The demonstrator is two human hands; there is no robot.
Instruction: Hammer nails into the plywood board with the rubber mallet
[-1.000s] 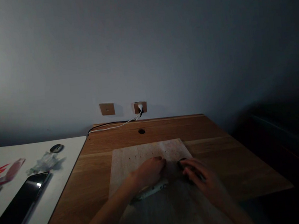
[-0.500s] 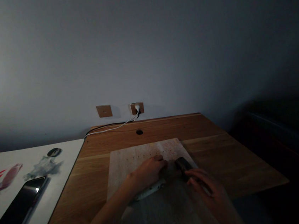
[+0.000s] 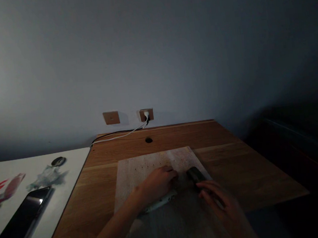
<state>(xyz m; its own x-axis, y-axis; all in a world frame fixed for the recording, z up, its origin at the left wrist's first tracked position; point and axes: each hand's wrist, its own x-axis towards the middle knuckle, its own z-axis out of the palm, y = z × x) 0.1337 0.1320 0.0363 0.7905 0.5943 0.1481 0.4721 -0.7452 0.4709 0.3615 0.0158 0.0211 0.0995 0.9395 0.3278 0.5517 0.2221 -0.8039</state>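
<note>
On a pale board (image 3: 139, 164) lies my left hand (image 3: 161, 180), its fingers curled down. Whatever they may pinch is hidden in shadow. A pale, narrow strip-like thing with dark spots (image 3: 160, 202) lies beside and partly beneath my left wrist. My right hand (image 3: 218, 198) closes its thumb and fingers on the near end of a dark oblong object (image 3: 195, 174) over the board's right side. Dim light hides the object's kind. Small dark dots, nails or holes, run in a row along the board's far part.
The board rests on a wooden desk (image 3: 237, 163) with a cable hole (image 3: 148, 139). At left, a white table (image 3: 78, 161) bears a phone (image 3: 19, 228), a crumpled clear wrapper (image 3: 47, 177), a red-and-white packet (image 3: 4, 190) and a small dark round thing (image 3: 58, 161). Cables run to a wall socket (image 3: 150, 114).
Both hands stay almost in place, with the dark object still at my right fingers. The whole view has shifted very slightly.
</note>
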